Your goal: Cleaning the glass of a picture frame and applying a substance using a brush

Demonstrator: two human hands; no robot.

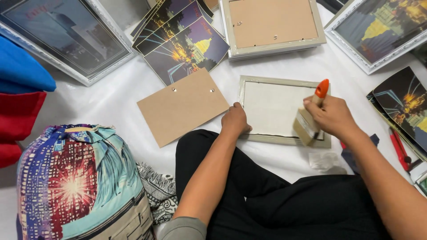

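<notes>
So the right hand (332, 116) is wrapped around a paintbrush (310, 116) with an orange-tipped handle, bristles pointing down at the right end of an empty picture frame (284, 110) lying face down on the white sheet (111, 95). The left hand (234, 119) is pressed on the frame's lower left corner, fingers curled over the edge — more pinning it flat than really gripping it.

Just left of the frame there's a brown backing board (182, 106) lying loose, nearly touching it. Above that sits a fanned stack of night-scene prints (187, 46), and beside them a pile of frames (272, 27) turned back side up. Finished framed pictures sit in the top corners — one left (66, 38), one right (380, 31). A colourful patterned cushion (82, 182) is down by the person's left knee.
</notes>
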